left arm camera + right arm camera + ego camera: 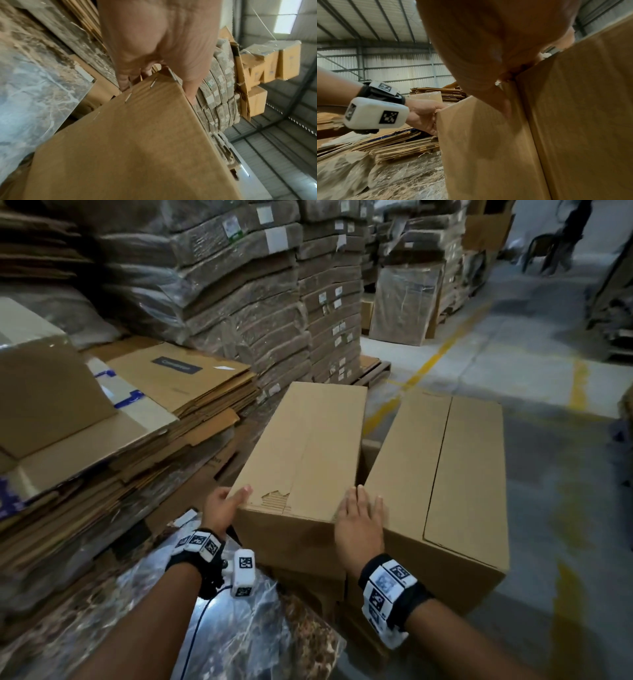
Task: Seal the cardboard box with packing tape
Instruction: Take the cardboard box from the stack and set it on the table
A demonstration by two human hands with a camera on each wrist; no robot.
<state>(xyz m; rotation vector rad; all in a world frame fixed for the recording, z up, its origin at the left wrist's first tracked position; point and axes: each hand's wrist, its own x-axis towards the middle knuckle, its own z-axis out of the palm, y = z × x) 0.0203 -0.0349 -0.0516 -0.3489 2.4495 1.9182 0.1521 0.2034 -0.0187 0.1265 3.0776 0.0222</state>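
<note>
Two long brown cardboard boxes lie side by side on lower cartons. The left box (301, 453) (137, 142) (479, 148) has closed top flaps and a torn patch by its near edge. My left hand (229, 503) (154, 47) (423, 116) grips its near left corner, thumb on top and fingers round the side. My right hand (359, 515) (488, 47) lies flat with straight fingers on its near right corner, at the gap to the right box (442, 484) (582, 108), whose top seam stands open.
Flattened cartons (164, 392) are piled at the left beside an open box (44, 392). Tall wrapped cardboard bundles (239, 285) rise behind. A plastic-covered sheet (239, 628) lies under my forearms. Grey floor with yellow lines (548, 371) spreads to the right.
</note>
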